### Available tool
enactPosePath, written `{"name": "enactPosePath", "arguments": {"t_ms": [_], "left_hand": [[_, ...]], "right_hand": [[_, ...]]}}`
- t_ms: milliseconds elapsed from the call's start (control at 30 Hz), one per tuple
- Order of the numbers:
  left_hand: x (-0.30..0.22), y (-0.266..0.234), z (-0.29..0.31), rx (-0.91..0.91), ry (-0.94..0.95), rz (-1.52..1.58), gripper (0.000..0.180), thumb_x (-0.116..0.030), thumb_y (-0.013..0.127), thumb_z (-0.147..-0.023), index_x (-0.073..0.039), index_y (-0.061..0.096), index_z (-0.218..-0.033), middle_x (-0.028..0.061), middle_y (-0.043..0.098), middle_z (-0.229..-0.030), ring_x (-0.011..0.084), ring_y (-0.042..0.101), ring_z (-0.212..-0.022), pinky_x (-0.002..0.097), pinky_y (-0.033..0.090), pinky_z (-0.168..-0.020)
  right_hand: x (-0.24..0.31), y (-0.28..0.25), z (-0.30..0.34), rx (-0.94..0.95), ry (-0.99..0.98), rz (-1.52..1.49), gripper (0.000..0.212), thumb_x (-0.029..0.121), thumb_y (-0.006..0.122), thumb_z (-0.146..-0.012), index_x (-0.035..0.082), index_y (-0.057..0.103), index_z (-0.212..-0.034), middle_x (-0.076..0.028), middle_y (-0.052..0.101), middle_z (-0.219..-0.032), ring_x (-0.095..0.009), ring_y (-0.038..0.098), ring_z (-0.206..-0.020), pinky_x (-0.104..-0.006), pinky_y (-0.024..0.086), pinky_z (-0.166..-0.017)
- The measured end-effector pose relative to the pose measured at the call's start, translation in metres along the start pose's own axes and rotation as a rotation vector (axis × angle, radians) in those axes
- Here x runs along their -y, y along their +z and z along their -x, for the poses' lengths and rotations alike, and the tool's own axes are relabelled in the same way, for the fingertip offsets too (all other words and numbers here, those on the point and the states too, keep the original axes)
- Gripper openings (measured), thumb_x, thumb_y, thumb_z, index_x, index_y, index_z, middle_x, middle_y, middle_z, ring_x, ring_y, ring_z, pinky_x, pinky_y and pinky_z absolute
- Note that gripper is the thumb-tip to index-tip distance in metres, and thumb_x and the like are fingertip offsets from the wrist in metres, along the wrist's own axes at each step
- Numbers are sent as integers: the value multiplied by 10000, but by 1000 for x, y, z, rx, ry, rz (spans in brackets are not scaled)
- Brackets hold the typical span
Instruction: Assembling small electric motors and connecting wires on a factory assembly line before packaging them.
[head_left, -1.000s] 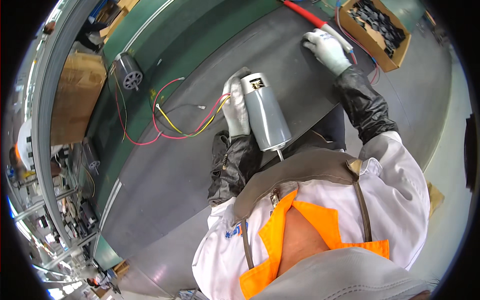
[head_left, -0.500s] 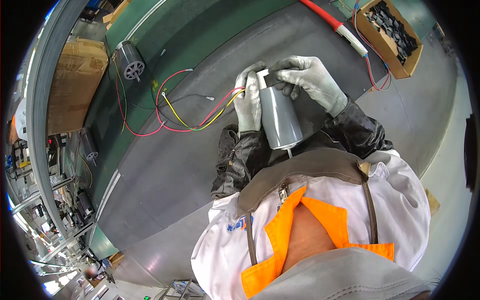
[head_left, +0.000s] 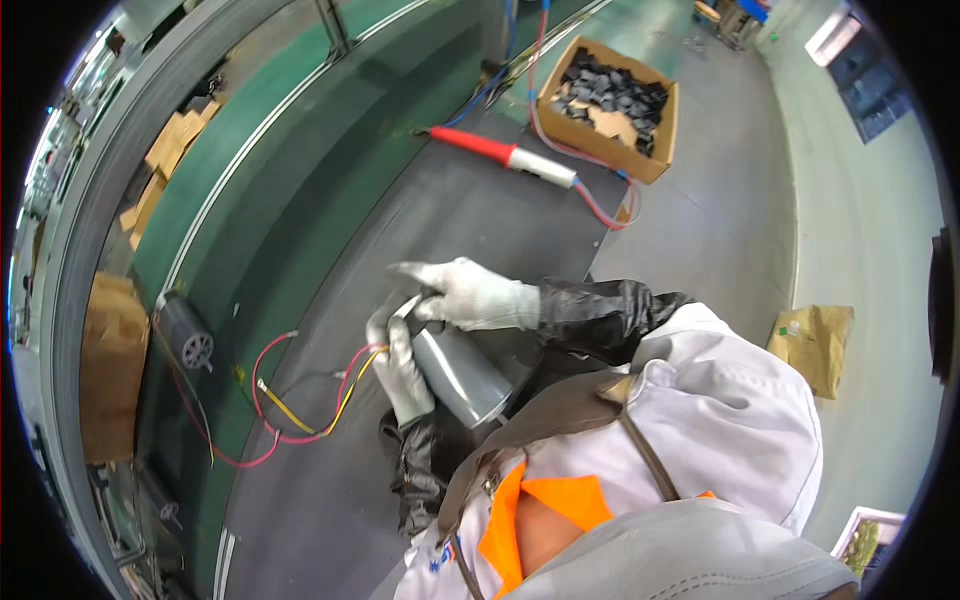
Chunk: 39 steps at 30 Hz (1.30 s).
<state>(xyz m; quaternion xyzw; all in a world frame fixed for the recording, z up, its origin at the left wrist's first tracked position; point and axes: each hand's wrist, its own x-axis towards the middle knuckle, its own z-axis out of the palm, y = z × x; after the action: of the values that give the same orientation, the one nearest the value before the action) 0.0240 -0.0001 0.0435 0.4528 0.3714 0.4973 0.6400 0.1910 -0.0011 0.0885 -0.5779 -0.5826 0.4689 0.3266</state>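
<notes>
A grey cylindrical motor [head_left: 462, 377] lies tilted close to my body, its lower end against my apron. My left hand [head_left: 402, 378], in a grey-white glove, is closed around its upper left side. By that hand's fingertips, a small white piece [head_left: 407, 306] sticks up at the motor's upper end. My gloved right hand [head_left: 468, 296] is above that end, fingers stretched leftward and apart, the tips smeared by motion. Red and yellow wires [head_left: 345, 400] run left from the motor beside my left hand.
A red and white handheld tool [head_left: 512, 157] with a cable lies at the far bench edge. Beyond it stands a cardboard box [head_left: 655, 165] of black pieces. Another motor [head_left: 185, 328] sits on the green surface at left, near a brown carton [head_left: 112, 375].
My view has swung to the right, shifting the bench leftward and lower in the picture. The right hand's fingers have spread from a pinch on a dark strip. The left hand keeps the motor.
</notes>
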Motion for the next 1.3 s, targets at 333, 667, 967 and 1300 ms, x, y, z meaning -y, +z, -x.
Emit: {"name": "enactPosePath", "arguments": {"t_ms": [333,667,967,1300], "left_hand": [[6,-6,-2,-20,50,-23,303,-195,525,-1048,7,558,-1271,160,560,-1346,259,478,-1335,414,343,-1145],[-1,5,-3,-90,-1,-85,215,-80,584,-1010,24,571,-1197,142,625,-1248,201,589,-1164,325,464,-1021],[25,-20,-10,-50,168,-286,324,-147,606,-991,16,562,-1268,155,596,-1283,233,570,-1197,357,461,-1030],[11,-3,-11,-129,154,-435,229,-80,568,-975,23,610,-1175,164,607,-1223,276,578,-1158,369,452,-1012]], "right_hand": [[-18,-39,-38,649,244,-207,469,347,611,-1016,27,583,-1358,-45,680,-714,-91,617,-547,-232,476,-445],[-1,-35,-25,535,206,-85,484,261,588,-1015,47,528,-1445,-46,675,-706,-88,630,-561,-242,497,-472],[-31,7,-2,93,-282,242,474,276,601,-986,104,528,-1421,-210,616,-1197,-380,613,-1110,-441,504,-949],[-38,32,-13,-222,-266,255,344,249,506,-1021,-15,586,-1226,-211,618,-1213,-399,598,-1127,-436,487,-981]]}}
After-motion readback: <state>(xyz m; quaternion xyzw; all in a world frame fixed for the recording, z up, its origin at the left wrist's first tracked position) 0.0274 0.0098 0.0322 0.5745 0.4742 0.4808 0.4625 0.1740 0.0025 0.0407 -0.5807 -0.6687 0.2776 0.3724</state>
